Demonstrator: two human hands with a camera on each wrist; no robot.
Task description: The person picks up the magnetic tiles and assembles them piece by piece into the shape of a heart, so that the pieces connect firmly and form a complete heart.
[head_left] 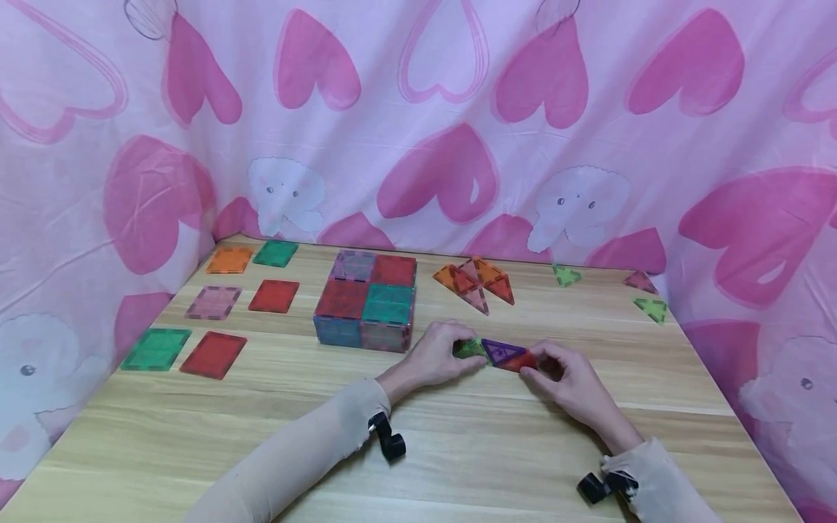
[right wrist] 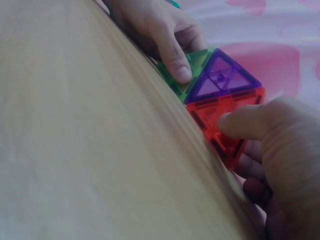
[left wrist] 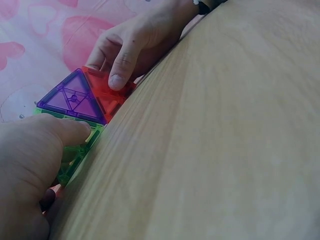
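Three see-through triangular magnetic tiles stand joined edge to edge in a row on the wooden table. My left hand (head_left: 439,354) pinches the green triangle tile (left wrist: 82,150) at the left end, thumb on its near face. A purple triangle tile (head_left: 503,352) sits in the middle, point down, between the other two. At the right end, my right hand (head_left: 572,379) pinches the red triangle tile (right wrist: 225,125) between thumb and fingers. The thumbs cover part of the green and red tiles.
Left of the hands stands a low block (head_left: 366,305) built of square tiles. Several flat square tiles (head_left: 212,354) lie at the far left. Orange and pink triangle tiles (head_left: 480,280) lie behind the hands, and green triangles (head_left: 650,309) at the back right.
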